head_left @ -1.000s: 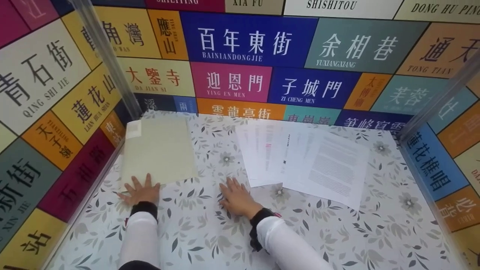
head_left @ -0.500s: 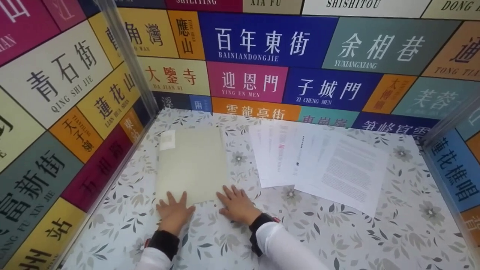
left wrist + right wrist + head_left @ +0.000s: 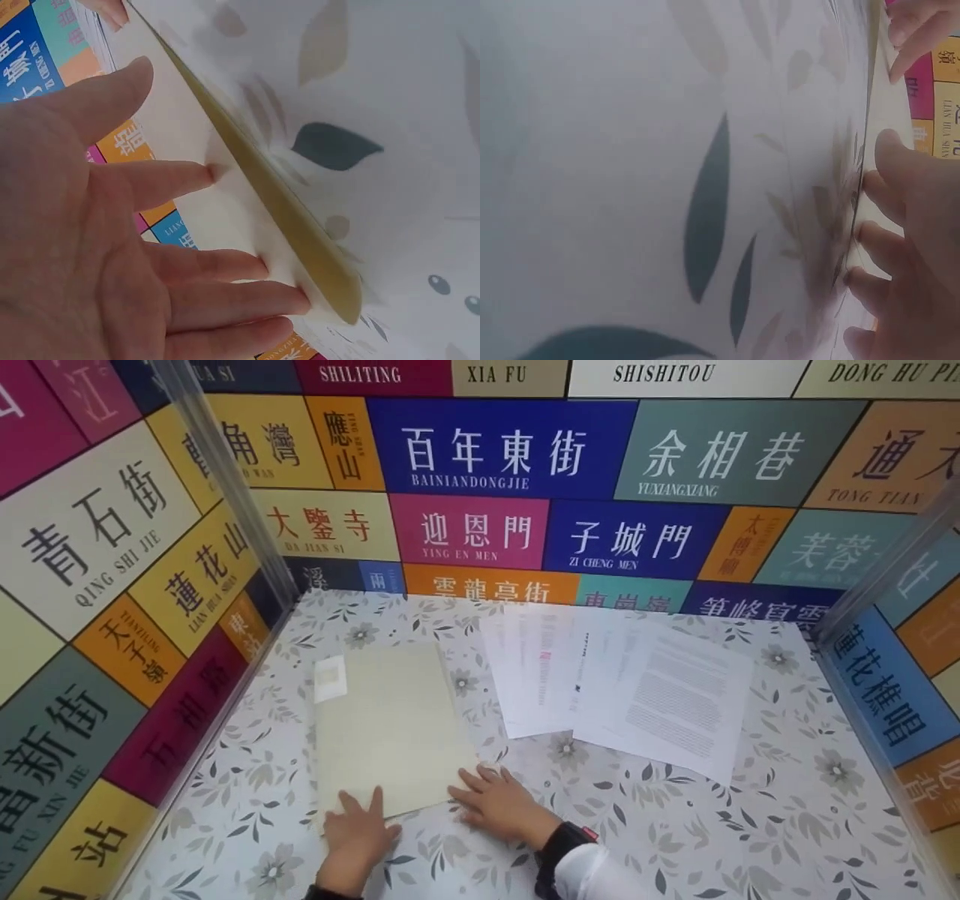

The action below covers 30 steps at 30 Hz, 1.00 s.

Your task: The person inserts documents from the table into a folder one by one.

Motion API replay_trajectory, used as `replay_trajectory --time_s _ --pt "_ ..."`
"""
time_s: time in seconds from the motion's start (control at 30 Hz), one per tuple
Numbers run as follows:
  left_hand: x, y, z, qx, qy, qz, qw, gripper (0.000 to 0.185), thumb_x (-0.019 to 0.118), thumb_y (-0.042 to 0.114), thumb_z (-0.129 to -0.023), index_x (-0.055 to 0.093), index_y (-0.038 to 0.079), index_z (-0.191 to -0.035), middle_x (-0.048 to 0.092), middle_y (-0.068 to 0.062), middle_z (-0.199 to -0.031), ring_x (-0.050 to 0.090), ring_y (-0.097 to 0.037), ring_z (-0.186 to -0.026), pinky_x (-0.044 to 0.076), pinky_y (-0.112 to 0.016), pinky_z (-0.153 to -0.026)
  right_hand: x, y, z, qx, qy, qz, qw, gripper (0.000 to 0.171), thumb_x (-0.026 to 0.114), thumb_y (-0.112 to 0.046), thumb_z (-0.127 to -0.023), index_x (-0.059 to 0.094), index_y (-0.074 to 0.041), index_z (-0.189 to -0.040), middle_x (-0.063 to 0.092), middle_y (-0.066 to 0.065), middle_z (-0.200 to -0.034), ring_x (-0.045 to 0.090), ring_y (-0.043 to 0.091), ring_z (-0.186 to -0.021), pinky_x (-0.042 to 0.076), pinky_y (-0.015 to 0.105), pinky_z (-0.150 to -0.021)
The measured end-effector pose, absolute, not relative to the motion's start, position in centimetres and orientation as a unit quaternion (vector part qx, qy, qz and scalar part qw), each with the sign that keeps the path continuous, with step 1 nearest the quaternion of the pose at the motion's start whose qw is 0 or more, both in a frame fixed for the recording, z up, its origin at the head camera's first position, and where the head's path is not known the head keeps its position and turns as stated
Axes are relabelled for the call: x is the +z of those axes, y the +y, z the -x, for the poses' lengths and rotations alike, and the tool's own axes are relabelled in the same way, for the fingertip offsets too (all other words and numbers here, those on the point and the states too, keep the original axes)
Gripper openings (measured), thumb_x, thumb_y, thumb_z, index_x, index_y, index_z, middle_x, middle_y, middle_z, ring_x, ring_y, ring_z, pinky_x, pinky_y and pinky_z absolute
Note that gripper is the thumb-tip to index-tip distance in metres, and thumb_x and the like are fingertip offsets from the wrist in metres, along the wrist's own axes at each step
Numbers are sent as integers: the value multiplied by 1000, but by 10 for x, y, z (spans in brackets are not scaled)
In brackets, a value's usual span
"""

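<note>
A cream paper folder (image 3: 390, 727) with a white label (image 3: 330, 678) at its far left corner lies slightly turned on the patterned table. My left hand (image 3: 354, 832) rests its spread fingertips on the near left part of the folder. In the left wrist view, those fingers (image 3: 225, 300) press on the folder, and its near edge gapes, showing a darker yellow inside (image 3: 277, 202). My right hand (image 3: 504, 804) lies at the folder's near right corner with fingers extended, the fingertips right at the edge.
Several overlapping printed sheets (image 3: 615, 690) are fanned out on the right side of the table (image 3: 675, 840). Colourful panels with street names (image 3: 502, 446) stand behind the table and at both sides, with clear posts (image 3: 240, 495) at the corners.
The folder has slid toward the person and to the right, and is now turned a little. My left hand has moved with it; my right hand has come nearer and reached its corner.
</note>
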<state>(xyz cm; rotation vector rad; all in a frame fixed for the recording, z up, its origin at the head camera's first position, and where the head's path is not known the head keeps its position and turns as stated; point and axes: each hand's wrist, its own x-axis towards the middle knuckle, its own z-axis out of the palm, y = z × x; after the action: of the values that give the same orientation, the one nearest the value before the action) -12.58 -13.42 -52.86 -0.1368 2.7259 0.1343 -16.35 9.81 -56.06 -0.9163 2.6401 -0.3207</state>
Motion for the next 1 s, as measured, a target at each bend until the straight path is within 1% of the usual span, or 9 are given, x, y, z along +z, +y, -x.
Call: replay_trajectory --time_s 0.1,0.23,0.3,0.37,0.47,0.53,0.63,0.77,1.0 --pt "-528 -130 116 53 976 45 206 69 60 44 -90 44 3 -143 33 -46 -139 53 -57 -110 37 -62 -103 -562 108 155 -112 924 328 164 49 45 -41 -99 43 -28 -147 33 3 -157 30 33 -144 27 56 -115" --pt "-523 -133 112 79 975 49 203 65 59 44 -91 49 0 -139 45 -40 -131 60 -49 -98 49 -58 -89 -562 117 148 -110 921 337 158 48 48 -38 -99 44 -28 -146 35 3 -156 31 34 -143 31 50 -114" --pt "-521 -140 114 102 976 60 184 62 57 43 -92 51 -1 -136 51 -35 -123 61 -45 -92 52 -55 -81 -562 120 146 -110 921 343 151 47 50 -34 -99 45 -28 -145 36 3 -156 33 35 -142 32 49 -114" --pt "-520 -149 117 136 976 79 151 59 54 41 -95 51 -2 -135 53 -33 -120 61 -46 -95 52 -55 -79 -563 121 145 -108 920 348 142 47 52 -31 -98 46 -28 -145 37 4 -155 35 36 -141 33 48 -114" --pt "-523 -167 124 202 965 127 106 59 51 37 -97 44 -4 -139 49 -34 -126 55 -51 -108 50 -59 -85 -563 121 144 -116 919 352 136 47 53 -26 -98 46 -28 -144 38 4 -154 36 36 -140 33 47 -114" --pt "-528 -178 128 251 950 157 96 64 50 34 -98 33 -7 -144 39 -37 -137 46 -55 -119 44 -63 -94 -564 119 145 -122 918 352 136 47 53 -25 -98 47 -28 -144 38 4 -154 36 36 -140 33 47 -114" --pt "-537 -190 134 333 918 185 111 73 46 32 -98 15 -11 -148 23 -40 -145 29 -58 -131 31 -65 -106 -564 119 145 -128 918 349 141 47 53 -23 -98 47 -29 -144 38 4 -154 36 37 -140 34 48 -114" --pt "-544 -200 140 420 876 198 133 78 41 32 -100 1 -15 -147 15 -42 -148 17 -56 -137 19 -61 -114 -564 122 144 -136 916 347 146 47 54 -21 -97 48 -27 -144 39 5 -154 35 38 -140 33 48 -114" --pt "-544 -194 146 447 858 192 168 78 37 37 -101 1 -13 -148 7 -40 -151 10 -55 -140 13 -62 -116 -566 124 141 -147 916 341 151 48 54 -20 -97 47 -27 -144 38 5 -155 34 38 -141 30 47 -115"
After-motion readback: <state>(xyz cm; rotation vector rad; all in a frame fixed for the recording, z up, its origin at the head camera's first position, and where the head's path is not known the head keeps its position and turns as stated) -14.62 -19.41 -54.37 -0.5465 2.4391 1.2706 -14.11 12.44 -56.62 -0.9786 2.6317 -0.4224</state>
